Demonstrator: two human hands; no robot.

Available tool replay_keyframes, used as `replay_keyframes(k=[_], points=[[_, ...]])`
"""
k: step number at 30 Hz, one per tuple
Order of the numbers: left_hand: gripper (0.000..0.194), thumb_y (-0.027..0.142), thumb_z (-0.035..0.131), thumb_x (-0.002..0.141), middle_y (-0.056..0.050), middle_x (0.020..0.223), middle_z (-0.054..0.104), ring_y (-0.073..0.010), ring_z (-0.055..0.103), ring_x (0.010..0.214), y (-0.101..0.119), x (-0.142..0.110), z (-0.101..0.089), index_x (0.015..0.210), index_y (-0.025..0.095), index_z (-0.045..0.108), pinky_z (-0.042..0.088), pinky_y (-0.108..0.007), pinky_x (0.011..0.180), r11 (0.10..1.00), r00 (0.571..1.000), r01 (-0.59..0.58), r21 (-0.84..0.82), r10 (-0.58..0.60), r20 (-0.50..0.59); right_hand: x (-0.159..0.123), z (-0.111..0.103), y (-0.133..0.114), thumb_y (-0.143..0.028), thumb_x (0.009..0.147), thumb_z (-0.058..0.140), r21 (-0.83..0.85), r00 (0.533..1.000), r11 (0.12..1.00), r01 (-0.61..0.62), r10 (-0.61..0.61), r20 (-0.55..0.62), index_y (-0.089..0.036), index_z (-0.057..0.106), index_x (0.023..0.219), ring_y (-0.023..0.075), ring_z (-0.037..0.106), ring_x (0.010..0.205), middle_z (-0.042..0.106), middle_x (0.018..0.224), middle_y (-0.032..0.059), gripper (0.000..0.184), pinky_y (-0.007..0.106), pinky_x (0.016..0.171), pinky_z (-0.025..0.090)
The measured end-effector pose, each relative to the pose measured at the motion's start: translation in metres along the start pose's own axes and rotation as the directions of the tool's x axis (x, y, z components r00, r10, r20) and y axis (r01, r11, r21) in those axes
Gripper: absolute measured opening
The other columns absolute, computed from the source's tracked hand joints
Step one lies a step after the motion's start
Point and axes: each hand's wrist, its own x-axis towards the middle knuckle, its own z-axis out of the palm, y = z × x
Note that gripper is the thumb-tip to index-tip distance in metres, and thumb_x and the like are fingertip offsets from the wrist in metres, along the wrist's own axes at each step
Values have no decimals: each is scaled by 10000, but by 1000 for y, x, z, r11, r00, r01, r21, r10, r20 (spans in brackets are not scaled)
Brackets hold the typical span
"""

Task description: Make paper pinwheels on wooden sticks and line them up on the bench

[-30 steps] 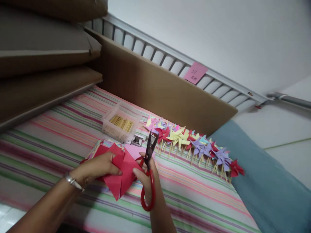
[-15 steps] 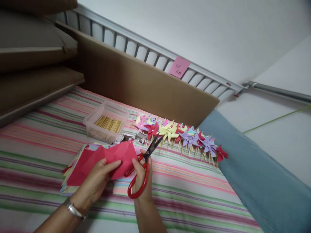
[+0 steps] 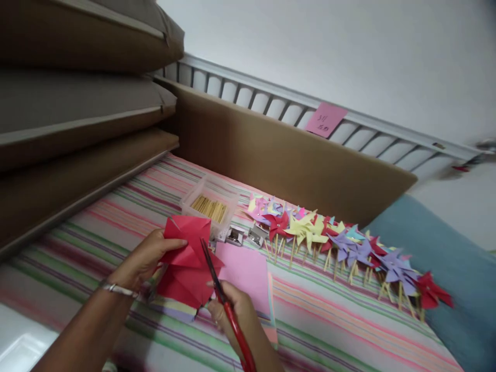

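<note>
My left hand (image 3: 149,256) pinches a red sheet of paper (image 3: 194,227) with diagonal creases, thumb on top. In my right hand (image 3: 240,312) is a pair of scissors (image 3: 222,297) with red handles and dark blades. The blades point up and left, beside the right edge of the held sheet; whether they touch it I cannot tell. More red paper (image 3: 182,289) lies below, on top of a coloured stack. Pink paper (image 3: 248,276) lies to the right of it, partly behind my right hand.
Behind the paper stands a clear plastic box (image 3: 232,204) of wooden sticks (image 3: 209,207), with two small cases (image 3: 256,235) beside it. Paper pinwheels (image 3: 310,227) on sticks line the back right. A brown board (image 3: 271,150) closes off the rear; stacked cushions (image 3: 89,103) rise at left.
The scissors have swung from pointing up and right to up and left, toward the red sheet. My hands are further apart, the view has shifted, and the pink paper is now uncovered.
</note>
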Motion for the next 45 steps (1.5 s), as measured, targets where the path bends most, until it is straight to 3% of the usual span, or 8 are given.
replay_keyframes(k=[6, 13, 22, 40, 45], points=[[194, 228, 794, 553, -45, 695, 755, -193, 669, 618, 7, -4, -17, 720, 151, 734, 475, -258, 608, 998, 999, -45, 38, 45, 7, -4, 8, -8, -367, 748, 662, -75, 995, 995, -71, 76, 64, -130, 668, 1003, 101, 386, 549, 474, 628, -30, 348, 218, 513, 336], [145, 221, 764, 587, -16, 621, 731, -178, 637, 551, 12, -11, -20, 716, 162, 731, 465, -259, 571, 998, 997, -59, 17, 58, 58, -4, 13, -9, -316, 764, 630, -140, 988, 987, -83, 100, 114, -110, 667, 977, 115, 368, 604, 441, 654, -27, 298, 226, 543, 314], [246, 256, 786, 580, -65, 770, 764, -219, 686, 684, 8, -8, -21, 797, 146, 751, 494, -279, 662, 999, 994, -34, 39, 30, 105, -6, 11, -11, -359, 741, 658, -131, 983, 983, -129, 144, 116, -141, 676, 991, 108, 372, 567, 456, 635, -38, 332, 222, 534, 324], [253, 223, 761, 615, -73, 835, 773, -224, 694, 730, 8, -8, -23, 851, 135, 746, 502, -286, 696, 998, 993, -46, 48, 41, 112, -7, 11, -5, -321, 777, 638, -144, 983, 983, -117, 135, 127, -143, 668, 981, 99, 373, 559, 443, 631, -43, 272, 219, 515, 290], [203, 220, 772, 585, -56, 737, 766, -188, 676, 638, 8, -6, -22, 764, 129, 745, 485, -247, 629, 997, 997, -18, 69, 13, 81, -5, 8, -10, -304, 764, 653, -224, 989, 974, -39, 70, 133, -142, 656, 869, 98, 350, 585, 402, 627, -52, 193, 207, 523, 285]])
